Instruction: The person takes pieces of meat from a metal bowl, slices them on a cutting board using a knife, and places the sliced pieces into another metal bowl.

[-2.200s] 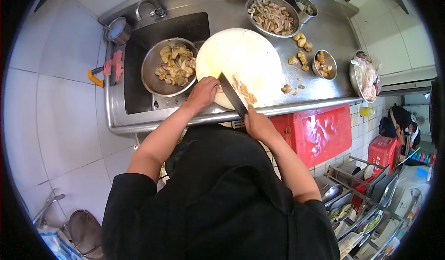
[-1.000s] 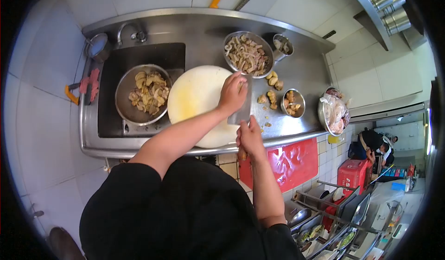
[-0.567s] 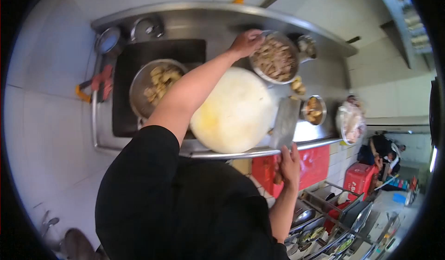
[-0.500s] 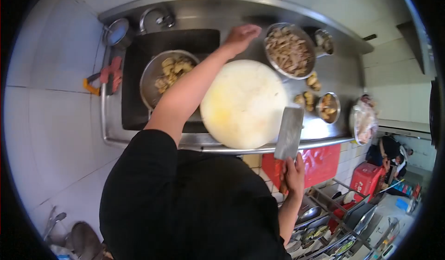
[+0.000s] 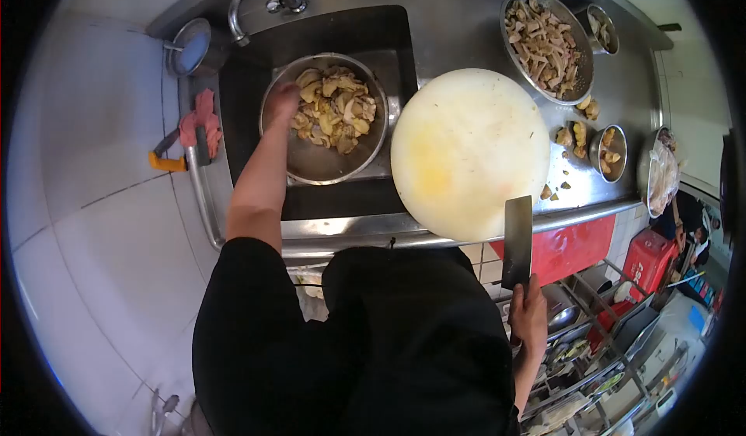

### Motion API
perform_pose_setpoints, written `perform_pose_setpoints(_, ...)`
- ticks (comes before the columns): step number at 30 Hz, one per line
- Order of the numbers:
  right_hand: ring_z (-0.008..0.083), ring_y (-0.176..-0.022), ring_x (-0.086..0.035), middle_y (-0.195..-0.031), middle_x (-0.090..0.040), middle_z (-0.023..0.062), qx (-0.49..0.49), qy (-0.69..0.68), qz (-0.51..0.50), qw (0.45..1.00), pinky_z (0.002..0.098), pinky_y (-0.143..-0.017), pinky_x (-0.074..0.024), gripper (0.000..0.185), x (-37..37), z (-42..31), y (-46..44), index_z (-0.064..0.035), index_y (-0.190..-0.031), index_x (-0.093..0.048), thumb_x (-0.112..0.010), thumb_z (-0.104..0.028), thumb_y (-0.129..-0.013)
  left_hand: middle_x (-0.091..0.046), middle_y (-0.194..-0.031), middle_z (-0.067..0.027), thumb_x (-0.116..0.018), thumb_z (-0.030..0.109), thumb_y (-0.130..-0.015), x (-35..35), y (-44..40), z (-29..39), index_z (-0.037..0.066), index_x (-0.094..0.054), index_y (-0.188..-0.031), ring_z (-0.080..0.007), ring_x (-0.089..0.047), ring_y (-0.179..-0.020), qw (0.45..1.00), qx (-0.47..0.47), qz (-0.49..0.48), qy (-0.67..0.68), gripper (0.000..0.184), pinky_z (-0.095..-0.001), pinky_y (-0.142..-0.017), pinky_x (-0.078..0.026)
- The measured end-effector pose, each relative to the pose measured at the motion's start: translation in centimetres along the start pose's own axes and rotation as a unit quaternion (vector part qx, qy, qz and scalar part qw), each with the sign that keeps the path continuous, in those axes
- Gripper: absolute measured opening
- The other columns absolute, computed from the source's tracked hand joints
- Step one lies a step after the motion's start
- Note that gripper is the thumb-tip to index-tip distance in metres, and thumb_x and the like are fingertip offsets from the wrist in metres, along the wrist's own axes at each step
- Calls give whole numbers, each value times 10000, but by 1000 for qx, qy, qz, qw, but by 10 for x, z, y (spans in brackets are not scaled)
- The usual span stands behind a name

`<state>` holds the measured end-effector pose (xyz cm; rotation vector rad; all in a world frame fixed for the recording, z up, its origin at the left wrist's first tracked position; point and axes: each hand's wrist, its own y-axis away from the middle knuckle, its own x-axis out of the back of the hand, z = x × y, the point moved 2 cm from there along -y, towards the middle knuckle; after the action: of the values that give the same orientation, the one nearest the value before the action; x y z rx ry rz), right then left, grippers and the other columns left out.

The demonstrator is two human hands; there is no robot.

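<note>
My left hand (image 5: 281, 103) is at the left rim of a steel bowl (image 5: 374, 144) in the sink; its fingers are smeared by motion. Pale yellowish pieces of food (image 5: 336, 109) fill the middle of that bowl. In my right hand (image 5: 528, 317) is the handle of a cleaver (image 5: 517, 242), whose broad blade points away from me over the counter's front edge. The blade's tip reaches the lower right rim of the round white cutting board (image 5: 474, 152), which carries a yellow stain and a few small bits.
A bowl of sliced strips (image 5: 544, 43), a small steel container (image 5: 600, 30), ginger-like pieces (image 5: 573, 137), a small bowl (image 5: 608, 154) and a bagged bowl (image 5: 660, 173) line the right. A faucet (image 5: 237, 16) stands behind the sink. A co-worker (image 5: 691, 222) is far right.
My left hand has gone from the strip bowl's side to the bowl in the sink. My right hand still holds the cleaver, now lower. The view has shifted toward the sink. The sliced food has left the board.
</note>
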<state>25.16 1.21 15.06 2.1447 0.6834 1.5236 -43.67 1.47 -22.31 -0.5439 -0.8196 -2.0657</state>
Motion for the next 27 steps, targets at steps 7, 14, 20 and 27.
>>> perform_pose_setpoints(7,594,-803,-607,-795,-614,355,2,20,47,999,639,-654,-405,169,-15,-41,-1,38,-1146,-476,-548,-99,-1076,-622,-1470,-207,-734,200,-917,-79,29,62,147,-513,-1575,-410,-597,-1342,918,-326,-117,-195,696,-478,-1120,-493)
perform_pose_setpoints(14,606,-834,-612,-842,-637,377,-35,7,52,998,656,-684,-419,199,-39,-44,2,34,-1170,-470,-548,-127,-1084,-634,-1450,-235,-737,189,-898,-77,31,51,140,-627,-1481,-450,-633,-1271,916,-297,-169,-210,595,-505,-1082,-517)
perform_pose_setpoints(20,605,-822,-609,-824,-629,371,4,7,84,996,670,-691,-414,222,-47,-31,4,47,-1181,-476,-538,-144,-1087,-711,-1341,-146,-737,213,-980,-18,63,74,36,-623,-1459,-288,-749,-1050,968,-39,-243,59,523,-396,-918,-591)
perform_pose_setpoints(27,603,-828,-628,-852,-654,371,100,-42,87,990,672,-717,-433,244,-52,20,-11,52,-1216,-488,-539,-142,-1079,-647,-1396,-164,-729,145,-997,60,109,99,-14,-522,-1477,-283,-662,-1258,882,-2,-289,372,546,-469,-1042,-590)
